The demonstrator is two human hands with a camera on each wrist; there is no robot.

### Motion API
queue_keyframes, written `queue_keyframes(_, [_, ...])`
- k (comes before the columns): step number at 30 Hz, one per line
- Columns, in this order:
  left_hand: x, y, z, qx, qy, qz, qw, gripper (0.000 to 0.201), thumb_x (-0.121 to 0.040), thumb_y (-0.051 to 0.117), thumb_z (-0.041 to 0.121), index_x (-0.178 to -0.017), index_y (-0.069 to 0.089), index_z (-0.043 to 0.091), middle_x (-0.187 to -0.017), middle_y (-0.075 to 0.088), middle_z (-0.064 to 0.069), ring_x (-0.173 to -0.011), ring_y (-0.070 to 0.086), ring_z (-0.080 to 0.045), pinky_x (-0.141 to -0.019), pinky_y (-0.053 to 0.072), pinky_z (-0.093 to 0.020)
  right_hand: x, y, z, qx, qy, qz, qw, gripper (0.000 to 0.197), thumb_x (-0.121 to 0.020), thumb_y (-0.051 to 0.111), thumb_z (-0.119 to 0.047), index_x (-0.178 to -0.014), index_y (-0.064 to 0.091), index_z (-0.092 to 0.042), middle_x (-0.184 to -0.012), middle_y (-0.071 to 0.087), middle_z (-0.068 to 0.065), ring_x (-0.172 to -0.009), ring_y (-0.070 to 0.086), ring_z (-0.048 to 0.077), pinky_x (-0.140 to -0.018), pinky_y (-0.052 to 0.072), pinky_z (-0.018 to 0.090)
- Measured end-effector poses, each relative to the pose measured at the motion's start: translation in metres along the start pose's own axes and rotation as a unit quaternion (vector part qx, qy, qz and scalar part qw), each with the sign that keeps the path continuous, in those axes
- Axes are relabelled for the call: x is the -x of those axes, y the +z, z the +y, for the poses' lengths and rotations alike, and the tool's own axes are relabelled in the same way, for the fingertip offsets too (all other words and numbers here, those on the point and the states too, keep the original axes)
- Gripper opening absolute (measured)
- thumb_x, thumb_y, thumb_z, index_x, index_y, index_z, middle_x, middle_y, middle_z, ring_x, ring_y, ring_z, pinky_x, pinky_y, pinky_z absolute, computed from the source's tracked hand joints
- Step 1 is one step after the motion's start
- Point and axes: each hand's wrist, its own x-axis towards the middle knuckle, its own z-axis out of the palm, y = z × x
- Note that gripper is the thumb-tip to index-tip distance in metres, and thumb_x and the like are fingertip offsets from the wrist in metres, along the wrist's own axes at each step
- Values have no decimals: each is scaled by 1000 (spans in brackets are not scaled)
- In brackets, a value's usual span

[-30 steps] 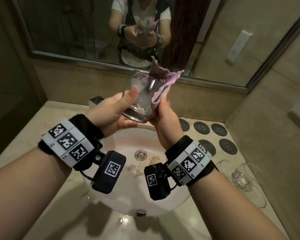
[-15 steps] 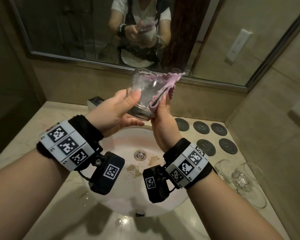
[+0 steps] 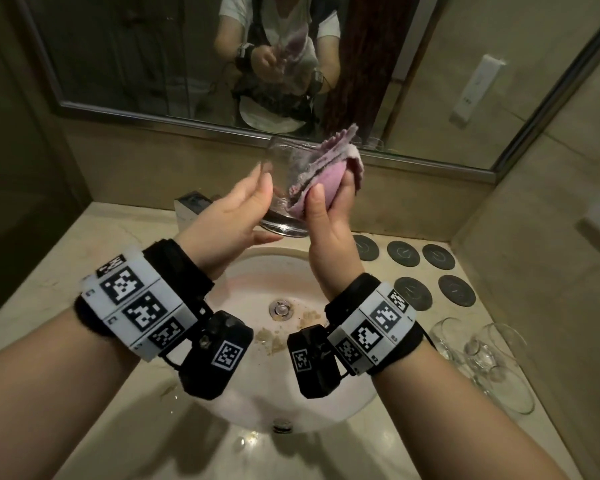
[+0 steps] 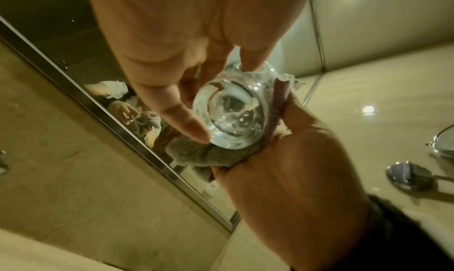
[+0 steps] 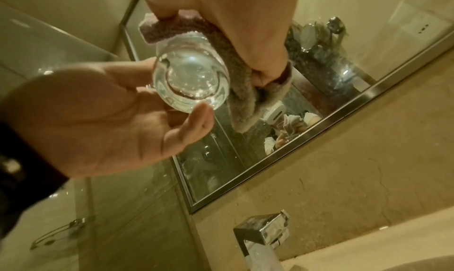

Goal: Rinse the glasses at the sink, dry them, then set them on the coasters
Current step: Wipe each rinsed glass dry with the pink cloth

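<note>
A clear tumbler [image 3: 281, 202] is held up over the sink [image 3: 243, 271], near upright. My left hand [image 3: 262, 213] grips it, thumb on the left wall and fingers under the base. My right hand [image 3: 331, 190] pinches a pink cloth [image 3: 326, 168] against the glass's right wall; the cloth folds over the rim. From the left wrist view the thick glass base [image 4: 233, 116] sits between the left fingers [image 4: 194, 129] and the cloth [image 4: 209, 158]. From the right wrist view the glass [image 5: 191, 77] and cloth [image 5: 243, 92] show likewise. Several dark round coasters [image 3: 413, 292] lie bare on the counter at right.
Other clear glasses [image 3: 482, 355] lie on the counter at the right, in front of the coasters. The sink drain [image 3: 280, 308] has brown stains around it. A chrome faucet [image 5: 263, 234] stands behind the basin, below the mirror [image 3: 153, 64]. A wall runs close on the right.
The glass has turned from tilted, mouth toward the right, to near upright. My left thumb has shifted higher on its wall. The right hand has worked the cloth along the rim.
</note>
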Motion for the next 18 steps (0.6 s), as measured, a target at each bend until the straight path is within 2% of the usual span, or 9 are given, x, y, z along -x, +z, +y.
queue_keyframes(2, [2,3,4,31,9,-2,999,85,-65,47,67,-137,25,27,-122,56,1,-96,68,-9,-72,56,-29,1,2,-2,33,-22,-14,999,89,-73,38,-70,-148,11,-30,-150,24,8,-137,30,24,-112,31,47])
queue_keyframes(4, [3,2,8,36,18,-13,999,96,-45,64,77,-121,33,28,-118,56,-1,-92,70,-12,-67,57,-29,1,4,-4,70,-41,-25,996,87,-75,35,-72,-148,16,-27,-148,29,8,-137,29,24,-112,29,50])
queue_keyframes(6, [4,-2,11,29,9,-39,999,103,-28,77,74,-112,36,29,-111,60,-1,-84,71,-15,-58,56,-27,-2,3,-3,50,-21,-47,997,86,-78,30,-77,-147,19,-27,-147,34,8,-134,35,24,-109,35,50])
queue_keyframes(9, [1,-7,11,57,-19,-60,996,108,-21,90,55,-111,38,25,-100,65,-3,-70,70,-17,-46,52,-25,-6,-3,-5,-61,39,-76,995,69,-87,24,-62,-137,41,-18,-127,57,16,-100,63,27,-75,56,36])
queue_keyframes(10, [0,-8,12,74,-27,-59,995,108,-22,92,50,-110,37,24,-102,63,-4,-68,70,-19,-45,52,-26,-8,-3,-5,-73,46,-79,993,65,-88,25,-60,-134,44,-17,-123,58,18,-93,64,26,-68,56,35])
queue_keyframes(13, [-2,-6,15,104,-48,-38,993,91,-41,93,35,-110,37,21,-110,54,-5,-72,71,-19,-51,55,-31,-9,0,-2,-50,36,-64,996,74,-83,34,-67,-144,33,-25,-141,43,11,-118,53,24,-91,52,43])
queue_keyframes(15, [-2,-4,15,135,-60,1,989,70,-65,81,25,-117,34,18,-118,51,-7,-77,72,-19,-57,57,-31,-7,-1,-1,-31,17,-76,996,71,-87,35,-61,-149,21,-29,-150,29,3,-120,47,15,-92,50,27])
queue_keyframes(17, [-2,-2,14,187,-67,20,980,63,-72,68,25,-124,34,17,-129,48,-9,-91,69,-19,-60,58,-30,-4,-1,1,-11,-1,-72,997,56,-99,32,-43,-150,16,-27,-153,18,-2,-119,35,2,-88,39,3])
queue_keyframes(18, [-1,-3,14,198,-62,18,978,62,-72,64,25,-126,35,16,-132,48,-9,-97,66,-19,-62,58,-30,-4,0,0,-3,-4,-67,998,54,-100,31,-41,-150,16,-27,-154,16,-3,-123,29,1,-94,33,2])
